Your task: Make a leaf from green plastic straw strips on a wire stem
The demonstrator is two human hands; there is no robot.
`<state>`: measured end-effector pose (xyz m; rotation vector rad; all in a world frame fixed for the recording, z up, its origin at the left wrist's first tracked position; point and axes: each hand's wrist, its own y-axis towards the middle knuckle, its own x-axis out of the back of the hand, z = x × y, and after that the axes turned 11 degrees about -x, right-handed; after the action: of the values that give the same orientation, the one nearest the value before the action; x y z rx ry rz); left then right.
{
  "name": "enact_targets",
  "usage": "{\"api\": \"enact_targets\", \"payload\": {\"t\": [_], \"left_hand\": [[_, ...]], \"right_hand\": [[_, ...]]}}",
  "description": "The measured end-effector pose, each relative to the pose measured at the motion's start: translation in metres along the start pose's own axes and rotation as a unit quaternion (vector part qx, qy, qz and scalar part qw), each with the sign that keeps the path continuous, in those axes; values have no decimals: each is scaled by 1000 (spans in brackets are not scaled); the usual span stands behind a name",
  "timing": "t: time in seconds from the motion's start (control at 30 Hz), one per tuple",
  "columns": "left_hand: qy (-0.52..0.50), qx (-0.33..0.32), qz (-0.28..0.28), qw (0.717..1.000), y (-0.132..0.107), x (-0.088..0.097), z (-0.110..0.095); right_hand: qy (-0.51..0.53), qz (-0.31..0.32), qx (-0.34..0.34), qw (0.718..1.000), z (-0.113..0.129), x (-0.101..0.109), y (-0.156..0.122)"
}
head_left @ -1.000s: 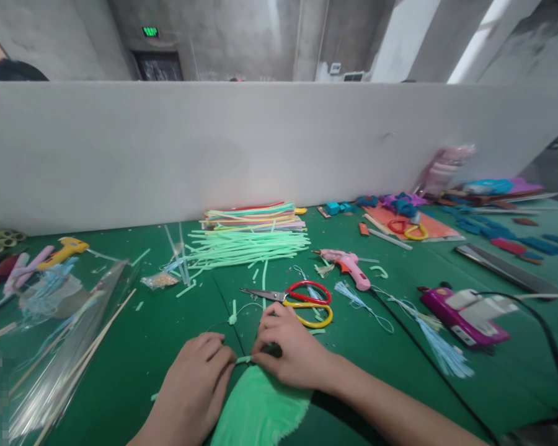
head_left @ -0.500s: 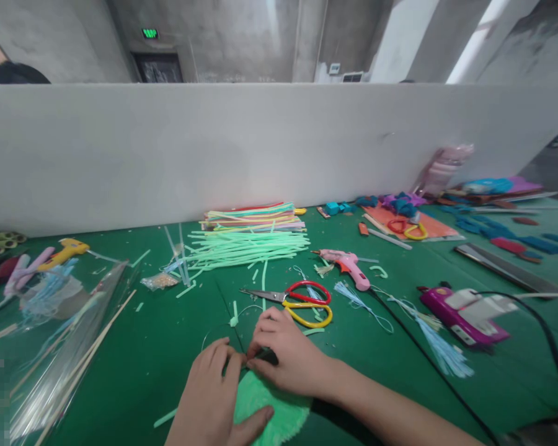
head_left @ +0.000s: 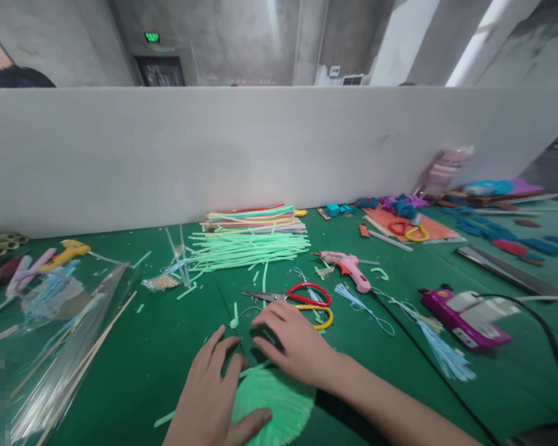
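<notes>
A round, fuzzy light-green disc (head_left: 276, 406) lies at the table's front edge. It looks made of pipe cleaners, and a short green end (head_left: 260, 367) shows along its upper rim. On the disc's left side rests my left hand (head_left: 211, 390), thumb lying on its face and the other fingers spread past the rim. Above its top right is my right hand (head_left: 292, 341), fingers curved and apart, with nothing visible between thumb and forefinger. Just beyond that hand lie scissors (head_left: 270, 296) with one red and one yellow handle, the yellow loop partly hidden by my fingers.
Bundles of green pipe cleaners (head_left: 251, 248) lie toward the white partition (head_left: 260, 148). A pink glue gun (head_left: 351, 266), blue tassels (head_left: 360, 303) and a purple power strip (head_left: 465, 319) occupy the right. Clear plastic sheeting (head_left: 69, 365) and a yellow glue gun (head_left: 69, 253) are at left.
My hands have drawn apart at the disc's upper rim. The right hand has lifted slightly up and right, its fingers opening; the left fingers have spread while its thumb stays on the disc.
</notes>
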<state>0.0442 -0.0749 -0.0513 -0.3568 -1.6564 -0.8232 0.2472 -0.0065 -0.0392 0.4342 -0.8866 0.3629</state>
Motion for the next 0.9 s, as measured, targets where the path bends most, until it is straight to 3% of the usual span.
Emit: {"api": "enact_targets", "payload": {"t": [0.13, 0.27, 0.4, 0.53, 0.63, 0.77, 0.83, 0.9], "left_hand": [[-12, 6, 26, 1000, 0, 4, 4], [-43, -8, 44, 998, -2, 1, 5], [-68, 3, 28, 997, -8, -8, 8], [-89, 12, 35, 995, -11, -11, 10], [-88, 2, 32, 996, -8, -9, 9], [-60, -6, -45, 997, 1, 4, 5], [-41, -4, -117, 992, 7, 17, 4], [-30, -6, -202, 979, 11, 30, 4]], "right_hand": [[-22, -25, -98, 995, -9, 2, 5], [-39, -11, -98, 994, -5, -1, 2], [83, 26, -147, 985, 0, -5, 2], [260, 61, -224, 937, -7, -3, 10], [273, 125, -225, 927, -14, 6, 14], [305, 195, -223, 905, -15, 25, 14], [365, 186, -228, 883, -13, 34, 14], [415, 134, -216, 874, -11, 43, 14]]}}
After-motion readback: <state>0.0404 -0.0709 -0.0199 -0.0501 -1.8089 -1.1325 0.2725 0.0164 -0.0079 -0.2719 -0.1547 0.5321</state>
